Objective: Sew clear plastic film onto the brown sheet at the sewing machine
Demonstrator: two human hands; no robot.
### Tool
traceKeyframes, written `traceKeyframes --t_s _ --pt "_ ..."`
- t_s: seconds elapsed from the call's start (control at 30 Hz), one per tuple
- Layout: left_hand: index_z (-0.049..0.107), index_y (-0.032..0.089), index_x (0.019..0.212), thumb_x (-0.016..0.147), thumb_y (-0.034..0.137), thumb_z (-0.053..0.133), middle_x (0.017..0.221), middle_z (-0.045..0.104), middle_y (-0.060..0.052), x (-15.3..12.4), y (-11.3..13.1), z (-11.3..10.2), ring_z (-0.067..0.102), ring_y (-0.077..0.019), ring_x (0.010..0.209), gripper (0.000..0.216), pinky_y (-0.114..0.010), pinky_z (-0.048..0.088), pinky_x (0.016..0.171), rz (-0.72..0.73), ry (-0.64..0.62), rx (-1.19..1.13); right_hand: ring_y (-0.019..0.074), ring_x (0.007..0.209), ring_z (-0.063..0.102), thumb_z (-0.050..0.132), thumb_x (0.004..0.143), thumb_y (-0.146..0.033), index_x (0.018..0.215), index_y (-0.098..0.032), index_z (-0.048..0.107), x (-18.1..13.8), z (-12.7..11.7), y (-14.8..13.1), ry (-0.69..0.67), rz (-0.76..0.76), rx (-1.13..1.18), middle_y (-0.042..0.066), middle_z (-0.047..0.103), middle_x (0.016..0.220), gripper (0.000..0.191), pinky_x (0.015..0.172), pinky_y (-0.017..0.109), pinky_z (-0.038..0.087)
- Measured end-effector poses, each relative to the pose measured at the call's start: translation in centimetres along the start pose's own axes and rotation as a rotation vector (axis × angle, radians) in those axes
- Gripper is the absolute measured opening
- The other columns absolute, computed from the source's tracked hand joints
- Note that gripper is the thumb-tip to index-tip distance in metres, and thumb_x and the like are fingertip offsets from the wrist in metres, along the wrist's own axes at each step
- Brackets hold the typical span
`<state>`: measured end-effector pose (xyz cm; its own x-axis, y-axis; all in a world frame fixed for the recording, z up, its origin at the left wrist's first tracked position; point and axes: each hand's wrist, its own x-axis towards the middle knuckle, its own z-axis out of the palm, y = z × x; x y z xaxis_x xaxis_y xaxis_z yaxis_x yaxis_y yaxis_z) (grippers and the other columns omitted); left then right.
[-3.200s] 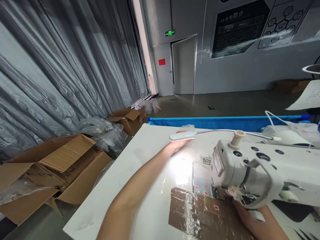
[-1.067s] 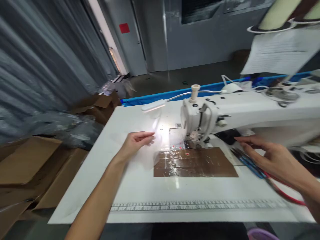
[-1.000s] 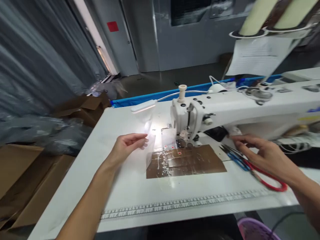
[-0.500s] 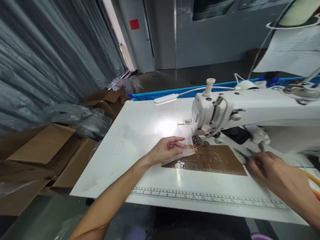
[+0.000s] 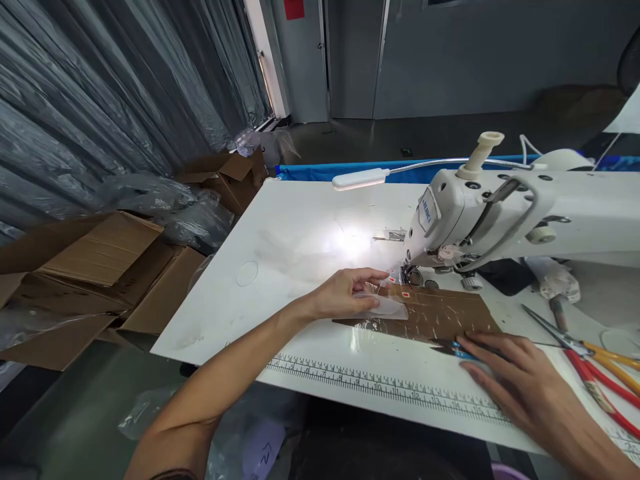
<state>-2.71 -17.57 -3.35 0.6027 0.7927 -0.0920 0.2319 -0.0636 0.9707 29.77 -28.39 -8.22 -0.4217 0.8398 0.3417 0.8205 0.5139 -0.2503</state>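
Note:
My left hand (image 5: pixel 350 293) rests on the white sewing table (image 5: pixel 300 253) and pinches a small clear plastic piece (image 5: pixel 387 307) with red marks at the left end of a brown taped patch (image 5: pixel 445 313). The patch lies in front of the needle of the white sewing machine (image 5: pixel 450 213). My right hand (image 5: pixel 515 377) lies low at the patch's near right corner. Its fingers are closed over small blue-handled snips (image 5: pixel 457 348), whose dark tips poke out to the left.
A gooseneck lamp (image 5: pixel 360 179) lights the table behind my left hand. Red and yellow scissors (image 5: pixel 595 373) lie at the right. A printed ruler (image 5: pixel 380 388) runs along the near edge. Cardboard boxes (image 5: pixel 100 267) and plastic bags sit on the floor to the left.
My left hand brought the clear piece from mid-air down to the patch's left end. My right hand left the scissors area and came to the patch's near corner with the blue snips.

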Motion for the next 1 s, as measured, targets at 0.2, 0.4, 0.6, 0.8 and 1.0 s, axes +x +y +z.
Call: traceKeyframes --t_s 0.2,0.4,0.6,0.8,1.0 --pt "0.055 0.016 0.133 0.078 0.024 0.069 0.098 0.070 -0.011 -0.1 -0.1 0.2 0.066 -0.0163 0.081 0.057 -0.031 0.054 0.075 0.057 -0.029 -0.026 0.0204 0.075 0.062 0.049 0.095 -0.035 0.089 -0.022 0.060 2.1 0.6 -1.6 0.083 0.129 0.215 0.007 0.065 0.085 0.018 0.068 0.034 0.051" --pt "0.060 0.021 0.129 0.077 0.022 0.069 0.096 0.071 -0.009 -0.6 0.9 0.5 0.068 -0.0193 0.082 0.052 -0.031 0.055 0.073 0.062 -0.036 0.016 0.0159 0.062 0.059 0.045 0.096 -0.047 0.101 -0.024 0.049 6.6 1.1 -5.6 -0.099 0.419 0.643 0.001 0.063 0.077 0.023 0.056 0.027 0.049" --pt "0.061 0.022 0.127 0.078 0.019 0.068 0.094 0.070 -0.007 -0.7 1.1 0.5 0.068 -0.0182 0.084 0.049 -0.035 0.055 0.082 0.099 -0.023 0.030 0.0188 0.050 0.055 0.029 0.099 -0.055 0.089 -0.023 0.061 9.5 1.9 -6.5 -0.177 0.390 0.412 0.001 0.057 0.056 0.047 0.048 0.029 0.041" --pt "0.058 0.022 0.130 0.079 0.017 0.068 0.092 0.072 -0.006 -0.5 1.2 0.4 0.068 -0.0178 0.081 0.053 -0.034 0.055 0.082 0.071 -0.023 0.040 0.0154 0.050 0.051 0.036 0.097 -0.055 0.082 -0.023 0.060 10.2 2.7 -7.7 -0.080 0.333 0.436 0.000 0.058 0.059 0.043 0.050 0.026 0.039" --pt "0.039 0.024 0.145 0.084 0.016 0.064 0.125 0.064 -0.010 -4.0 3.8 -0.2 0.070 -0.0162 0.082 0.067 -0.037 0.058 0.084 0.106 -0.066 0.056 0.0171 0.060 0.057 0.033 0.100 -0.048 0.087 -0.023 0.062 8.2 0.9 -7.4 0.041 0.398 0.612 0.002 0.061 0.068 0.040 0.054 0.026 0.045"
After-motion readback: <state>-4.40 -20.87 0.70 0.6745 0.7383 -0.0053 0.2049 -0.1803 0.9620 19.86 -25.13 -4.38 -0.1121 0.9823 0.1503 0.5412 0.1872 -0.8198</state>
